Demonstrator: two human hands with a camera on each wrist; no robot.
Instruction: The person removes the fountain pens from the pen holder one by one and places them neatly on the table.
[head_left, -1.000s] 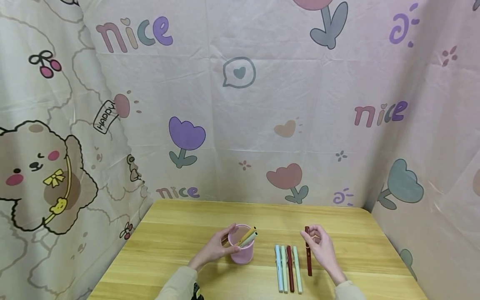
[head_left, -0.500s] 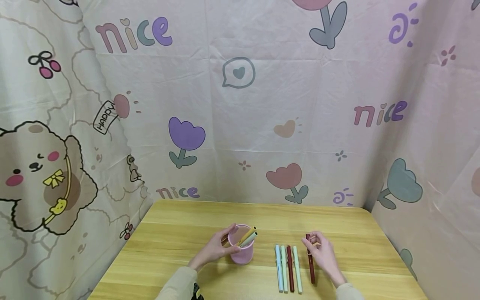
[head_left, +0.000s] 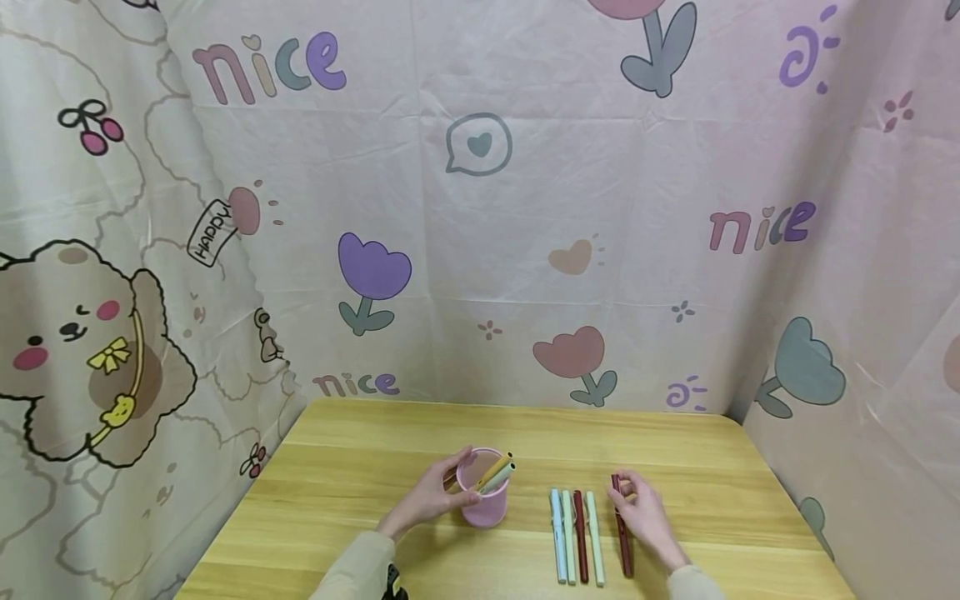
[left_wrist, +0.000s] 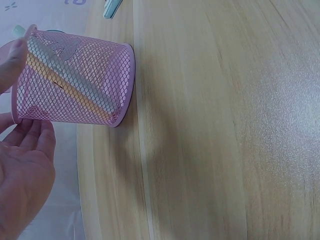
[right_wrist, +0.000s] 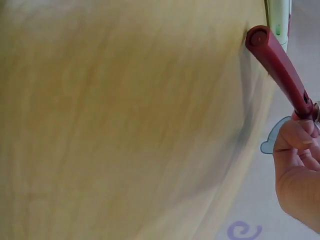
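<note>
My left hand (head_left: 429,500) grips a pink mesh pen cup (head_left: 486,514), thumb on one side of its rim and fingers on the other. Inside the cup lean a yellow pen (head_left: 495,470) and a pale green pen (head_left: 500,479); the mesh wall (left_wrist: 100,55) shows them slanting to the bottom. Between thumb and fingers, my right hand (head_left: 643,510) pinches a dark red pen (head_left: 624,550) near its upper end. In the right wrist view this pen's lower end (right_wrist: 259,38) points toward the camera, close over the table.
Left of the held pen lies a row of pens: light blue (head_left: 558,537), light green (head_left: 569,537), dark red (head_left: 581,537) and another light green (head_left: 595,540). They rest on a wood-grain table (head_left: 360,433), with a printed curtain (head_left: 480,250) behind it.
My right hand has lowered the dark red pen toward the table's near edge, its lower end now about level with the row's. My left hand and the cup stay put.
</note>
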